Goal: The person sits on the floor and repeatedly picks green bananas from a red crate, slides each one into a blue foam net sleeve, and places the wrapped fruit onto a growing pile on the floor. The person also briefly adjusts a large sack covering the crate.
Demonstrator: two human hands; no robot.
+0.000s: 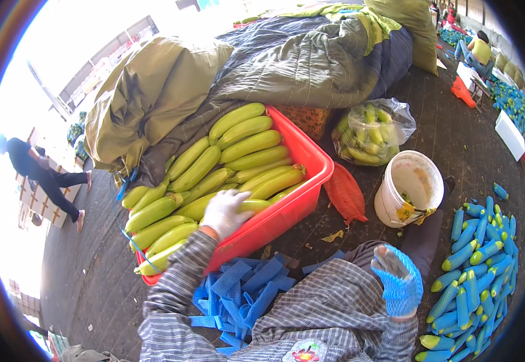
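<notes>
My left hand (227, 213), in a white glove, reaches over a red plastic crate (267, 230) full of pale green zucchini. Its fingers and thumb lie on either side of one zucchini (254, 206), whose middle the hand partly hides. My right hand (397, 281) is raised to the right of my lap. Blue foam netting (402, 289) wraps its palm and back, the grey-looking fingertips stick out, and no zucchini is in it. Several flattened blue foam net sleeves (244, 289) are heaped between the crate and my lap.
Zucchini in blue net sleeves (475, 280) are piled at right. A white bucket (387, 199), a bag of zucchini (366, 135) and a red mesh sack (346, 194) stand beyond my lap. Quilts (298, 68) cover goods behind the crate. One person (40, 167) walks at left; another (479, 50) sits far right.
</notes>
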